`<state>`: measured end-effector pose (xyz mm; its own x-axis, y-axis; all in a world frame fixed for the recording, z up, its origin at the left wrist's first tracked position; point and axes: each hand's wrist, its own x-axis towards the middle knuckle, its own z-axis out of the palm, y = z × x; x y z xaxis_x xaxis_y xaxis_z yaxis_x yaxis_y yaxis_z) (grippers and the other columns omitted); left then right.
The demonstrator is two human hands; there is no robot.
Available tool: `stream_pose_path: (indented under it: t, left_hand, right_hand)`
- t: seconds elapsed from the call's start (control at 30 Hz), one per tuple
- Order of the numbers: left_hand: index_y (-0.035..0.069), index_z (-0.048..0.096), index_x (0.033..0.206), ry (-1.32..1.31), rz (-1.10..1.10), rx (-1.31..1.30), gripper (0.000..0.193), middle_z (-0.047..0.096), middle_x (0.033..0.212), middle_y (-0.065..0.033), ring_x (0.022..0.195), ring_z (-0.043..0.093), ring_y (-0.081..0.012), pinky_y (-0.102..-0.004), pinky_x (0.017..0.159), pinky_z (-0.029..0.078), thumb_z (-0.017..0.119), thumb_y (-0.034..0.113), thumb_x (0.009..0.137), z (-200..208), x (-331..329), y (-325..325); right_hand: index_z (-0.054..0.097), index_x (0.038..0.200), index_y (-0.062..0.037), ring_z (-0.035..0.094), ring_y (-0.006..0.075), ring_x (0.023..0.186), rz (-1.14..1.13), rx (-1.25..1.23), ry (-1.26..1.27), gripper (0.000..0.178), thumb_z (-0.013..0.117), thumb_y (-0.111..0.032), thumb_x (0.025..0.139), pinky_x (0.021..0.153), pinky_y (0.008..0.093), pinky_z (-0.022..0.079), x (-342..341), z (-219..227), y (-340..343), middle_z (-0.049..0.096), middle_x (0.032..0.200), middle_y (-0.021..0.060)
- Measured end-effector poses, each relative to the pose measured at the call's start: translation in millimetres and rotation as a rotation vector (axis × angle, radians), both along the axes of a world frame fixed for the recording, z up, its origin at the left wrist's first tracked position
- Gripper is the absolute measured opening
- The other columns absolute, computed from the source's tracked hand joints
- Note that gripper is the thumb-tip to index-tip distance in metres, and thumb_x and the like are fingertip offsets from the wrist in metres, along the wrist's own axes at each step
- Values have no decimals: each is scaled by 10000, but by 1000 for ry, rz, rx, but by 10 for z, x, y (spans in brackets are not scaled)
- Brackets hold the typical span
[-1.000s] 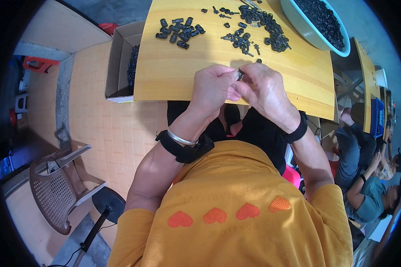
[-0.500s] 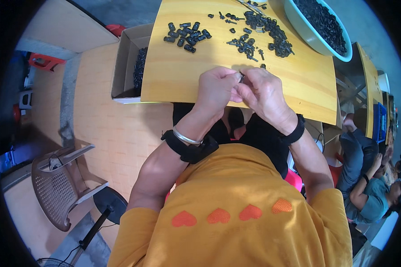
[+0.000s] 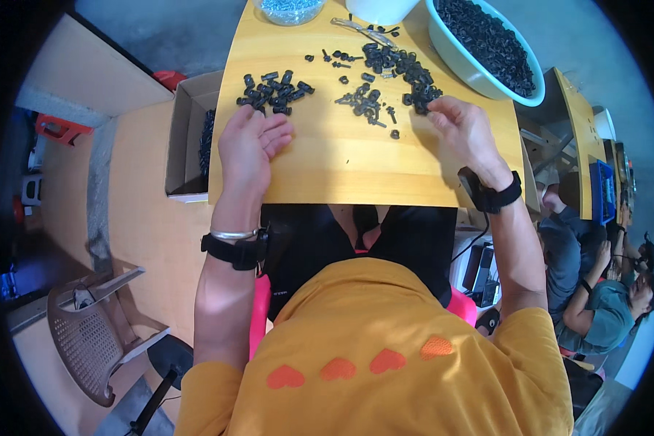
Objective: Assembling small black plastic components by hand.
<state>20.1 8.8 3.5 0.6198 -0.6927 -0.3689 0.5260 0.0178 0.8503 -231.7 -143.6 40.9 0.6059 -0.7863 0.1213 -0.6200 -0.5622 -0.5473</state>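
My left hand is by the left side of the wooden table, palm partly up and fingers loosely apart, holding nothing I can see. Its fingertips are at the near edge of a pile of small black barrel-shaped plastic parts. At the right, my right hand has its thumb and fingers pinched together at the near end of a heap of black ring-like parts. A small black part seems to be between those fingertips, partly hidden. Small black pin-like pieces lie loose between both hands.
A light-blue basin full of black parts stands at the far right of the table. Metal scissors or tweezers lie near a white container and a clear bowl. A cardboard box adjoins the left edge. Another person sits at right.
My hands were together at the table's near edge and have parted. The left went to the barrel-shaped pile, the right to the ring heap. The view has shifted, showing more of the table's far side.
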Motion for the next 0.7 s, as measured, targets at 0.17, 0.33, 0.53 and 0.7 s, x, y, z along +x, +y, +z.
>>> stream_pose_path:
  t: [0.17,0.33,0.53,0.7]
  left_hand:
    - [13,286,1319,-106,-17,83,467,605,770,-160,540,581,-167,-225,451,436,461,96,893,71,-188,-12]
    - [-3,362,1263,-158,-128,14,421,598,723,-121,536,566,-135,-205,455,414,487,151,891,92,-384,-67]
    - [-13,424,1187,-19,-246,-1,327,607,714,-104,509,563,-110,-186,434,411,476,94,883,45,-477,-169]
    - [-25,452,1150,-32,-285,3,293,607,716,-94,517,563,-102,-180,437,407,465,89,881,40,-506,-209]
  right_hand:
    - [633,805,-49,556,300,810,127,-289,15,89,579,-62,735,713,394,444,215,14,-374,578,749,123]
    - [652,830,-76,515,292,879,113,-388,148,117,583,-62,737,769,380,436,433,-90,-706,545,779,95]
    - [633,913,-61,506,281,894,111,-288,171,196,615,-64,718,796,365,421,442,-208,-873,535,821,100]
    - [639,899,-75,507,281,888,201,-333,194,175,621,-115,729,771,379,409,499,-233,-881,540,833,96]
